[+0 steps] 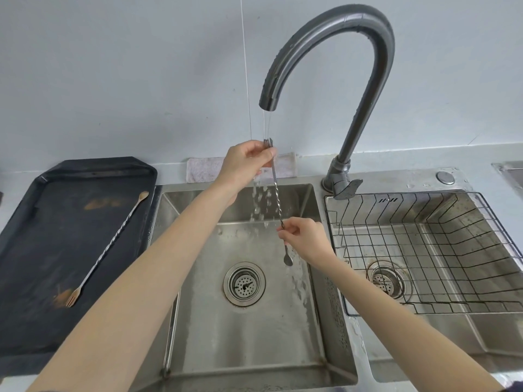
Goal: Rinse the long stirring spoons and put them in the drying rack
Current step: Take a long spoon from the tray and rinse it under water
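A long twisted steel stirring spoon (pixel 276 190) hangs almost upright under the running water of the tap (pixel 328 46), over the left sink basin (pixel 254 329). My left hand (pixel 246 162) pinches its forked top end just below the spout. My right hand (pixel 304 237) grips the shaft lower down, and the small spoon bowl pokes out beneath it. A second long spoon (pixel 109 247), with a fork at its near end, lies diagonally on the black tray (pixel 31 278) at the left. The wire drying rack (pixel 424 244) sits in the right basin with nothing in it.
A pale cloth (pixel 203 169) lies folded on the ledge behind the left basin. The tap lever (pixel 346 188) points toward the rack. Both basins have round drain strainers. The grey wall stands close behind the sink.
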The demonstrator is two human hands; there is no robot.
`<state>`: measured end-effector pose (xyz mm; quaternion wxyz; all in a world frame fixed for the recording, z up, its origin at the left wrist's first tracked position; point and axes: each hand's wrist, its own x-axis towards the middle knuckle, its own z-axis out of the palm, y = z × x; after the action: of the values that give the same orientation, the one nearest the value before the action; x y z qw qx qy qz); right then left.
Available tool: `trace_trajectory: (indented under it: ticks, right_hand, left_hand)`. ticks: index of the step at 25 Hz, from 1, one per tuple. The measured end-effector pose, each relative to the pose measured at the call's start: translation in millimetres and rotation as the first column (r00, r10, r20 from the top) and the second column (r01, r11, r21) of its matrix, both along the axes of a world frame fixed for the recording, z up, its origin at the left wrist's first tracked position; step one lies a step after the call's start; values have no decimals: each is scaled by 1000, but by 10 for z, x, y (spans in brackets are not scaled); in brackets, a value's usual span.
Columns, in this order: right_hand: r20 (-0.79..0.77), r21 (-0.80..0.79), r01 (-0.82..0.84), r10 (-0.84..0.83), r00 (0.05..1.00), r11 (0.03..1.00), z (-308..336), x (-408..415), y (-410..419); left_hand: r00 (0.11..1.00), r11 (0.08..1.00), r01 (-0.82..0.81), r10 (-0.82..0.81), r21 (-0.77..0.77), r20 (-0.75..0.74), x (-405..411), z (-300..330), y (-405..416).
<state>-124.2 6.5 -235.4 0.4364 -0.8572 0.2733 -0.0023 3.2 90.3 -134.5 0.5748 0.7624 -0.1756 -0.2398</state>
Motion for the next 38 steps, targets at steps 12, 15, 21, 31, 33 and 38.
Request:
trace_trajectory:
  ticks: [12, 15, 21, 31, 33, 38]
  right_hand:
    - [33, 55, 73, -75, 997, 996, 69, 82, 49]
    - [16, 62, 82, -83, 996, 995, 66, 93, 61]
    - [15, 48, 125, -126, 992, 991, 48, 103, 65]
    - [7, 5, 99, -99, 995, 995, 129, 198, 60]
    - [8, 18, 93, -93, 996, 996, 142, 235, 49]
    - [13, 48, 60, -61, 998, 997, 196, 330, 30]
  left_hand:
    - [999, 995, -33, 31, -94, -17, -6, 100, -16]
    - [1000, 997, -13, 14, -75, 4, -15, 110, -25]
    - [999, 997, -27, 29, -74, 25, -7, 127, 3]
    - [998, 997, 56, -53, -57, 41, -5, 175, 38]
    - [999, 996, 36, -33, -77, 32, 14, 176, 39]
    - [998, 994, 23, -16, -107, 62, 70, 196, 43]
